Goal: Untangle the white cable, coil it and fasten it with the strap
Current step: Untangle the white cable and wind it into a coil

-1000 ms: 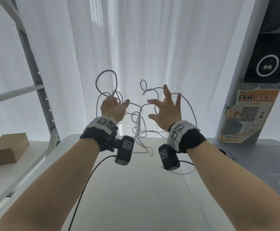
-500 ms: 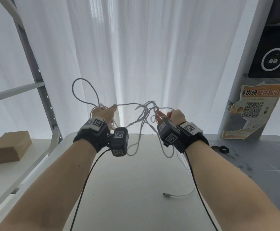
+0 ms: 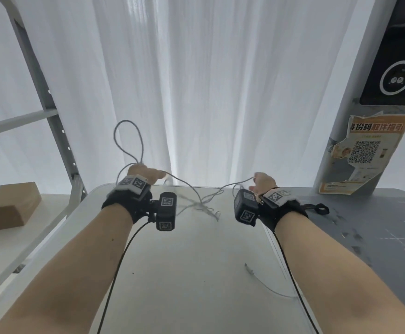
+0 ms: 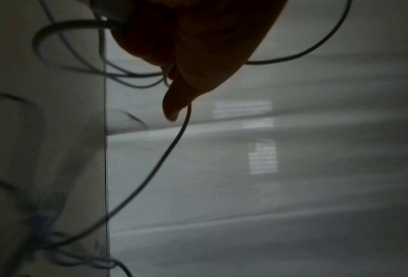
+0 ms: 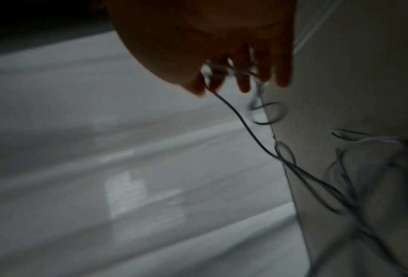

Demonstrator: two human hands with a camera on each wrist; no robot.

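Untangling step: left hand (image 3: 141, 174) and right hand (image 3: 263, 183), held apart above the pale worktop (image 3: 184, 273), each pinch the thin white cable (image 3: 184, 184), whose knot sags between them; next, the remaining snarl probably needs loosening before coiling.

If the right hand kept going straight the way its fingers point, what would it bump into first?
Probably the white curtain. The right hand points forward past the table's far edge, holding the cable, and nothing else shows in that line. Depth is hard to judge.
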